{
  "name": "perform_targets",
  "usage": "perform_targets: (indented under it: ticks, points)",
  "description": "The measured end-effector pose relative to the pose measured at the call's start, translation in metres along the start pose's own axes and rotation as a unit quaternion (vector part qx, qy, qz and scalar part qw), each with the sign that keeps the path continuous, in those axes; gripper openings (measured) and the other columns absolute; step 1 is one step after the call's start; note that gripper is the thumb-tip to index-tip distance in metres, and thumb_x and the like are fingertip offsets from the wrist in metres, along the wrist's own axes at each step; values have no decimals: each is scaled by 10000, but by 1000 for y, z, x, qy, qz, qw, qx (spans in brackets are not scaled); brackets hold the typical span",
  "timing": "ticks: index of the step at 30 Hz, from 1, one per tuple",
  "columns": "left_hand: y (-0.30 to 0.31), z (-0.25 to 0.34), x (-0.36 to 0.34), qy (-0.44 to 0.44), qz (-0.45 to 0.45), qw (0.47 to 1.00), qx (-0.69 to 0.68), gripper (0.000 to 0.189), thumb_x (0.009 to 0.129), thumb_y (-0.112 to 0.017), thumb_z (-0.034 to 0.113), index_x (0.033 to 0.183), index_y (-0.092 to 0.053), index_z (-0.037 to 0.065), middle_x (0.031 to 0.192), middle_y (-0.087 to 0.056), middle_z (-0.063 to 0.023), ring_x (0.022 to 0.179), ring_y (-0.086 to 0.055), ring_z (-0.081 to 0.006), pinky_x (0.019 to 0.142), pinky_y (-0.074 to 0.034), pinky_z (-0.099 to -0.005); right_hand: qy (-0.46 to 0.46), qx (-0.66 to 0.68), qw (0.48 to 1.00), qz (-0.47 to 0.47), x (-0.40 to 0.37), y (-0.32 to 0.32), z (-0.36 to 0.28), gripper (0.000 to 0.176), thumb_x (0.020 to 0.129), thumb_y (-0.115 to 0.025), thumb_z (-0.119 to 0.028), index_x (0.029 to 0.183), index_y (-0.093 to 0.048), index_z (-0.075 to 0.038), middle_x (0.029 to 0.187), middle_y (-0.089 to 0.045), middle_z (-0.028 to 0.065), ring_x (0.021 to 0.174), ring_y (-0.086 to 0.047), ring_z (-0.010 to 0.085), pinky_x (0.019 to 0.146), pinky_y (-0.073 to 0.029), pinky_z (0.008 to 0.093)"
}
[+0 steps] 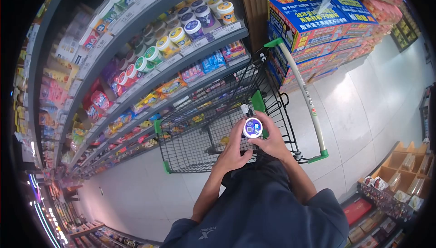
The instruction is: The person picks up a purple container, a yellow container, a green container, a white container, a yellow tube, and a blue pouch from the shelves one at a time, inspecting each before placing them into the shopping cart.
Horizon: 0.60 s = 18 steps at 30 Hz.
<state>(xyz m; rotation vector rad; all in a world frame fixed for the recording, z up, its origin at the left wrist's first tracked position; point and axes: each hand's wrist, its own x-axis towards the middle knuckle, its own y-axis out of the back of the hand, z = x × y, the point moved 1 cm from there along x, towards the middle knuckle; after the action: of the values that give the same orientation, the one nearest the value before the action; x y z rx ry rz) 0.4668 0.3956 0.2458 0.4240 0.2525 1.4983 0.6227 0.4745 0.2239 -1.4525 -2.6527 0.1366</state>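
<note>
The small tub point(253, 128) is up in front of me, above the near side of the shopping cart, its printed purple lid with the white rim facing me. I judge that I am at the point of holding it and looking at the top. My left hand point(232, 151) is curled along its left side, fingers against the edge and thumb held away from it. My right hand point(274, 144) closes round the other side, fingers at the far rim and thumb at the near one, so the tub is gripped between both hands. Moving or turning it from here would call for a steady hold on the sides and, I'd say, fingers kept off the print if I want to read it.

Beneath is the wire shopping cart point(158, 127) with green corners, its pale handle point(309, 101) off to my right, neither hand on it. I cannot tell whether the yellow thing seen through the wires lies inside. Beyond, on the shelf point(197, 45), stand tubs with purple lids point(193, 28), yellow lids point(177, 35), green lids point(153, 54) and red lids point(131, 70). Farther right, stacked blue-topped boxes point(313, 25) stand on the tiled floor point(336, 111)
</note>
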Motion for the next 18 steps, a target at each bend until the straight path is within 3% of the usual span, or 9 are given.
perform_targets:
  ticks: [2,5,7,9,11,12,14,16,18]
  points:
    - [2,-2,0,-5,5,1000,15,800,779,-652,59,1468,-250,1,1504,-278,-231,1430,-218,-404,1162,-215,-458,30,-147,989,-6,-1,-1,2,787,701,-789,-20,1390,-409,-23,1314,-519,148,1213,-531,254,1031,-409,359]
    - [-7,-16,0,18,31,999,34,662,828,-619,81,1432,-358,11,1449,-384,-219,1375,-330,-406,1138,-265,-446,71,-245,967,-25,3,-6,10,741,697,-732,17,1374,-434,-30,1254,-535,174,1149,-555,333,970,-451,356]
    - [-24,-59,-6,110,42,993,23,633,853,-613,104,1428,-367,10,1399,-443,-239,1299,-430,-406,1097,-333,-418,36,-255,966,-28,5,-8,46,667,696,-696,-10,1321,-464,-36,1209,-536,192,1105,-553,396,931,-470,394]
    - [-42,-90,-15,155,31,987,39,662,877,-610,173,1449,-322,5,1356,-484,-256,1247,-481,-411,1056,-382,-410,-64,-343,931,-110,11,-7,110,653,688,-752,-151,1263,-468,-27,1216,-535,207,1128,-553,404,936,-479,429]
    - [-66,-134,-39,302,-13,946,117,700,885,-610,231,1459,-295,-18,1368,-460,-290,1296,-458,-376,1078,-361,-388,-192,-402,885,-134,14,-7,187,671,681,-783,-247,1218,-456,-13,1223,-535,227,1138,-564,400,932,-494,444]
    - [-77,-160,-56,273,-20,954,121,746,892,-598,289,1467,-253,-38,1348,-461,-326,1244,-510,-381,1039,-397,-404,-192,-401,885,-136,14,-9,217,671,681,-783,-247,1218,-456,-13,1223,-535,227,1138,-564,400,932,-494,444]
    - [-91,-189,-83,294,-55,948,110,549,906,-572,270,1377,-426,28,1224,-571,-276,1108,-584,-397,950,-451,-441,-286,-475,814,-171,4,-14,269,722,692,-797,-283,1244,-421,-8,1221,-537,238,1130,-585,396,931,-508,447]
    - [-99,-193,-104,285,-63,947,135,441,907,-566,250,1299,-531,51,1151,-627,-244,1035,-617,-403,900,-478,-456,-317,-471,807,-163,-10,-18,309,694,718,-768,-265,1263,-405,-34,1198,-561,243,1099,-598,404,925,-503,474]
    - [-97,-183,-116,364,3,911,194,246,882,-564,221,1069,-633,76,1010,-669,-203,954,-631,-410,830,-498,-504,-342,-466,801,-154,-18,-20,322,669,743,-738,-248,1281,-388,-59,1174,-586,247,1068,-611,412,919,-498,500]
